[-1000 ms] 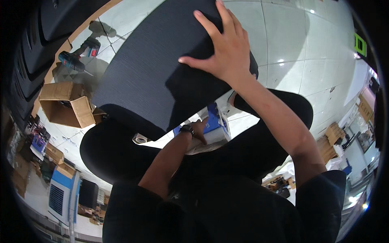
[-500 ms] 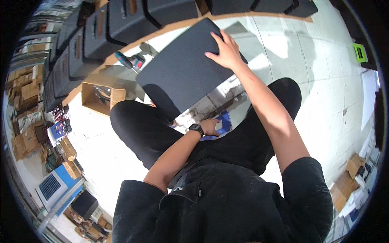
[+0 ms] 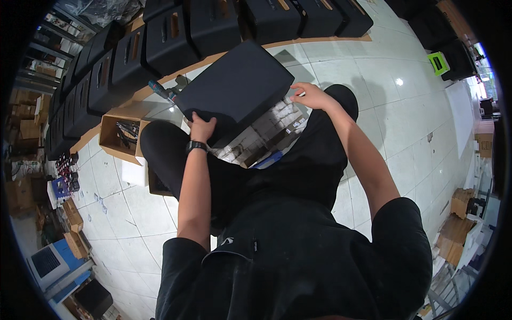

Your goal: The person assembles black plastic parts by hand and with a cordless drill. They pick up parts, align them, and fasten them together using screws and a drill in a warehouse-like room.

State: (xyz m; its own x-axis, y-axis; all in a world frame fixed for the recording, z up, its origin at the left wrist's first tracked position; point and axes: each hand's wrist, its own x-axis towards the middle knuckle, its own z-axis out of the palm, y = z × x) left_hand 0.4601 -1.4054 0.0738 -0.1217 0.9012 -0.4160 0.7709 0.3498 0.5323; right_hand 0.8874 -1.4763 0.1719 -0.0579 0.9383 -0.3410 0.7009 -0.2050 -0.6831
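A large black box [image 3: 234, 88] with rounded edges stands tilted between my legs. My left hand [image 3: 201, 128], with a dark watch on its wrist, lies with spread fingers on the box's near left corner. At the near right corner, my right hand [image 3: 312, 96] has thumb and forefinger apart, the fingertip at or just beside the edge. Whether it touches the box I cannot tell. Below the near edge lies a crumpled-looking, white and grey patterned surface [image 3: 266, 128], with a blue strip [image 3: 268, 159] by my thigh.
Several similar black boxes [image 3: 168, 34] with slots line a cardboard strip in an arc ahead. A teal power drill [image 3: 158, 89] lies left of the box. An open cardboard box [image 3: 114, 137] with dark parts sits by my left knee. A bright green object [image 3: 438, 63] stands far right.
My left hand has come up from beneath the box onto its near left corner. My right hand has left the top and moved down to the right corner. The view has shifted and darkened.
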